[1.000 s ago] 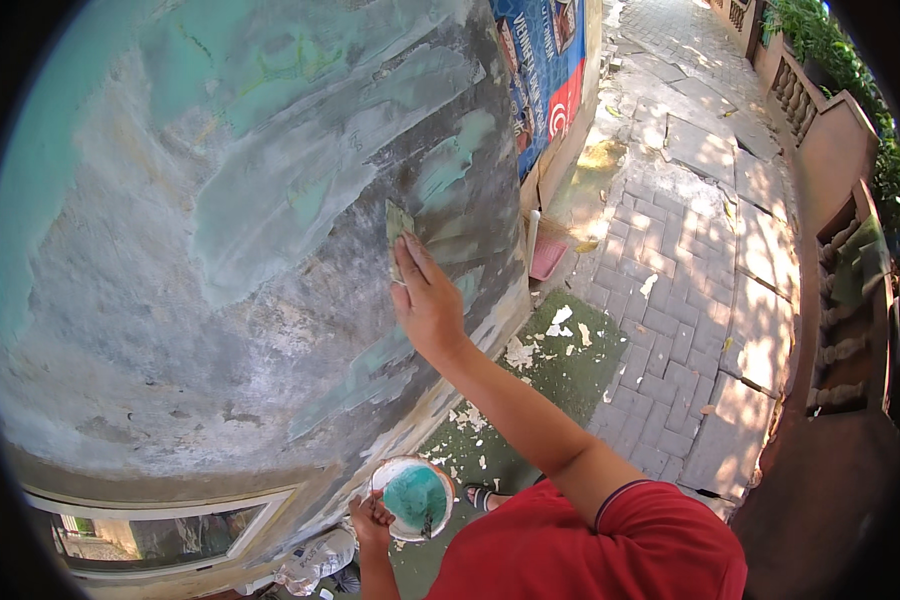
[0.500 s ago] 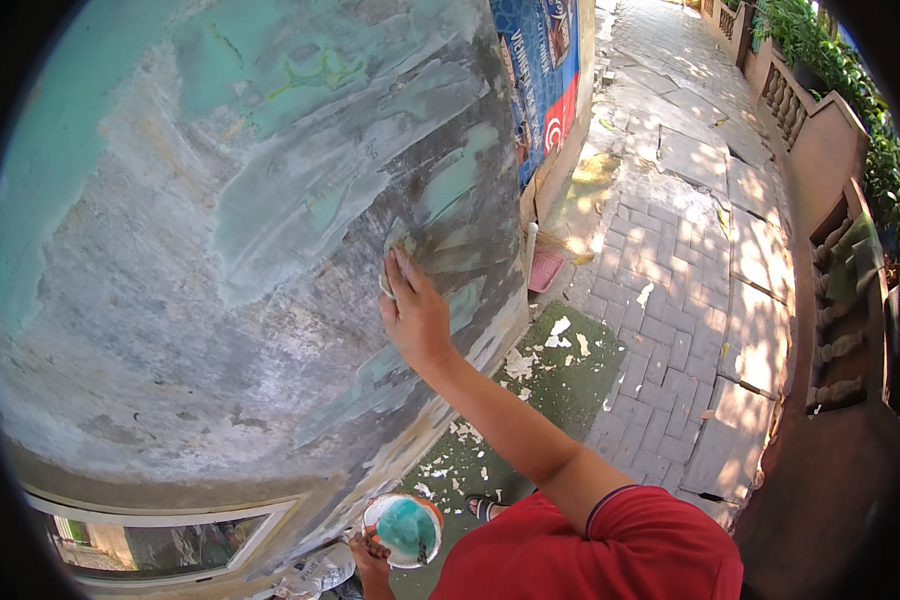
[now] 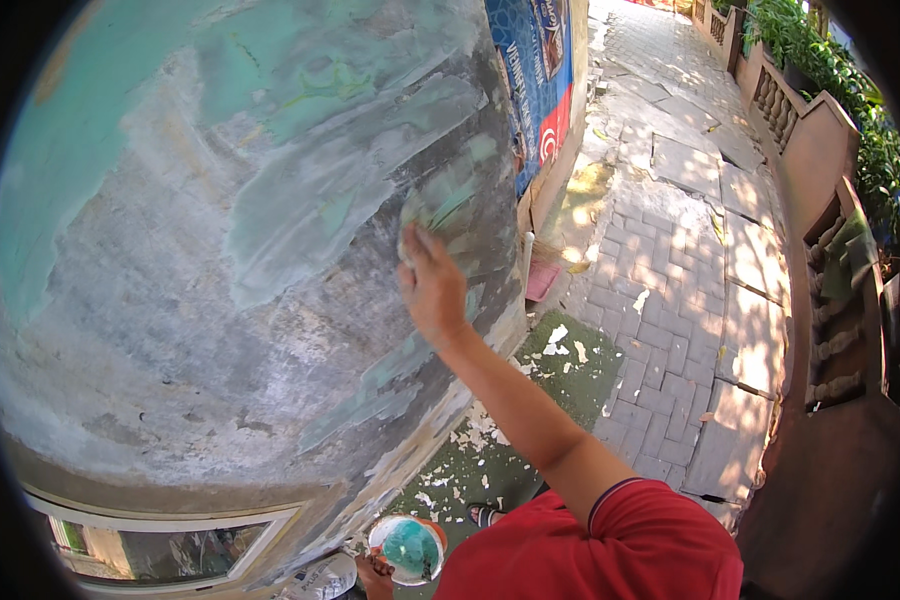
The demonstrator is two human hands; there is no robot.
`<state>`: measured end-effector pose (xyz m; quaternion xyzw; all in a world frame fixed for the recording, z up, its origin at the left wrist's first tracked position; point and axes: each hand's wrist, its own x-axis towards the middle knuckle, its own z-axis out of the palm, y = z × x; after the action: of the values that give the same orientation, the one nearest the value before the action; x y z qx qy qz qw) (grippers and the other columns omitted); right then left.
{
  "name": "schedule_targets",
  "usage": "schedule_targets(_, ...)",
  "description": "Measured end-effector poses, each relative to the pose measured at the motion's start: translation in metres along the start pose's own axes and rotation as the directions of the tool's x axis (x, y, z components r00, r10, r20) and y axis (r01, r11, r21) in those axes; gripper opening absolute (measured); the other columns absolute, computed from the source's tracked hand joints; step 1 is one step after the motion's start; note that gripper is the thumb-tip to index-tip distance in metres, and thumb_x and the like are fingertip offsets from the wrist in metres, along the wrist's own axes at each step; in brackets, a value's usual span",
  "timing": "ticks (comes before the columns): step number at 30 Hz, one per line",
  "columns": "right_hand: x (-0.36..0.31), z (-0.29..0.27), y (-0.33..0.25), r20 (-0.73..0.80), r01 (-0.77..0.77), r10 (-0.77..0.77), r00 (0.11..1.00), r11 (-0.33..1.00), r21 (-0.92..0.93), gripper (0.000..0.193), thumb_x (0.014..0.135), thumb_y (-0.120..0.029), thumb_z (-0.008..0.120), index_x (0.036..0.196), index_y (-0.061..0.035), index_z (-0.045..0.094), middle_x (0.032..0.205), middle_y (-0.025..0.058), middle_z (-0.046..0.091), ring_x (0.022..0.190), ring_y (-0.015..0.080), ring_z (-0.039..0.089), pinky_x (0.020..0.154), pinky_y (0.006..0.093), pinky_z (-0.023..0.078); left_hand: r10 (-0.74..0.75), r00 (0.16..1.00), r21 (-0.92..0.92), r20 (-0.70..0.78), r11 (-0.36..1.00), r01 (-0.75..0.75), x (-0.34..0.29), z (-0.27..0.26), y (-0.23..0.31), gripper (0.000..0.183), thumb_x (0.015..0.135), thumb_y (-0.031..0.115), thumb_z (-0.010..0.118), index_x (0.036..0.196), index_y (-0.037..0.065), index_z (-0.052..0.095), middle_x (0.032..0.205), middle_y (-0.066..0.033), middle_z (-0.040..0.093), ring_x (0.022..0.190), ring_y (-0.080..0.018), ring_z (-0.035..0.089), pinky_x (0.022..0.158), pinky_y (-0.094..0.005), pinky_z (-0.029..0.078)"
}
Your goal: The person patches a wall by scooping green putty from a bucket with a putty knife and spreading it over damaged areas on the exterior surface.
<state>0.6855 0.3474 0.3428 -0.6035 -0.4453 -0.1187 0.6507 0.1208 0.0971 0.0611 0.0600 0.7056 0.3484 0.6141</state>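
Note:
My right hand (image 3: 434,290) presses a flat putty scraper (image 3: 407,238) against the grey wall (image 3: 240,360), fingers closed around it. Hand and scraper are slightly blurred, and most of the tool is hidden. Streaks of pale green putty (image 3: 455,185) lie on the wall beside the blade. Low down, my left hand (image 3: 376,574) grips the edge of a white and orange tub (image 3: 436,535) that holds green putty (image 3: 408,546). A dark tool end shows at the tub's near side. Smooth green coating (image 3: 45,240) covers the wall's upper left.
A blue and red poster (image 3: 540,80) hangs past the wall's corner. Below it stands a pink dustpan (image 3: 542,280). Pale flakes litter the green ground (image 3: 570,365). A paved path (image 3: 660,350) runs along a balustrade (image 3: 835,300). A window (image 3: 160,545) and a plastic bag (image 3: 322,578) sit lower left.
My right hand has moved slightly up and to the right along the wall with the scraper. The tub and my left hand sit a little lower in view.

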Motion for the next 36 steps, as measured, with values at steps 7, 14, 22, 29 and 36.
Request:
schedule_targets(7, 0.000, -0.040, 0.019, -0.090, 0.002, -0.002, 0.996, 1.000, 0.001, 0.048, 0.084, -0.003, 0.061, 0.131, -0.0056, 0.057, 0.122, 0.0189, 0.062, 0.109, 0.0357, 0.061, 0.090, 0.0396, 0.052, 0.114, 0.993, 0.040, -0.005, 0.993, -0.114, -0.012, 0.001, -0.007, 0.049, 0.097, 0.051, 0.051, 0.105, 0.003, 0.057, 0.053, 0.0035, 0.029, 0.046, -0.0088, 0.027, 0.053, -0.0235, 0.038)
schedule_targets(14, 0.027, -0.017, 0.092, -0.124, -0.105, 0.092, 0.988, 0.989, -0.108, 0.045, 0.082, -0.004, 0.063, 0.128, -0.0055, 0.059, 0.126, 0.0185, 0.059, 0.111, 0.0353, 0.060, 0.089, 0.0392, 0.051, 0.036, 0.994, 0.005, 0.099, 0.999, -0.037, -0.004, -0.013, -0.007, 0.039, 0.091, 0.046, 0.038, 0.085, 0.010, 0.052, 0.047, 0.0054, 0.019, 0.040, -0.0117, 0.023, 0.046, -0.0321, 0.026)
schedule_targets(22, -0.080, 0.005, -0.063, 0.115, 0.019, -0.041, 0.993, 0.983, 0.183, 0.046, 0.080, -0.005, 0.067, 0.126, -0.0062, 0.061, 0.130, 0.0143, 0.057, 0.111, 0.0314, 0.062, 0.086, 0.0347, 0.055, 0.021, 0.998, 0.003, 0.061, 1.000, -0.021, 0.002, -0.005, -0.002, 0.033, 0.092, 0.039, 0.039, 0.087, 0.009, 0.053, 0.049, 0.0053, 0.019, 0.040, -0.0115, 0.020, 0.044, -0.0309, 0.024)
schedule_targets(29, -0.011, -0.046, 0.032, -0.140, -0.049, 0.043, 0.989, 0.998, -0.035, 0.048, 0.079, -0.001, 0.066, 0.126, -0.0077, 0.062, 0.121, 0.0134, 0.060, 0.104, 0.0320, 0.062, 0.081, 0.0370, 0.054, 0.015, 0.997, 0.016, 0.071, 1.000, -0.016, 0.002, -0.006, -0.004, 0.034, 0.090, 0.038, 0.040, 0.090, 0.007, 0.054, 0.049, 0.0050, 0.020, 0.040, -0.0118, 0.021, 0.045, -0.0324, 0.026)
schedule_targets(36, 0.021, -0.011, 0.050, -0.141, -0.057, 0.031, 0.990, 0.982, -0.179, 0.049, 0.077, -0.004, 0.069, 0.125, -0.0099, 0.061, 0.105, 0.0124, 0.058, 0.093, 0.0331, 0.059, 0.077, 0.0403, 0.052, 0.035, 0.999, 0.025, 0.040, 0.999, -0.036, 0.010, -0.011, -0.006, 0.043, 0.091, 0.043, 0.040, 0.091, 0.004, 0.058, 0.046, 0.0044, 0.021, 0.040, -0.0130, 0.024, 0.045, -0.0342, 0.028)
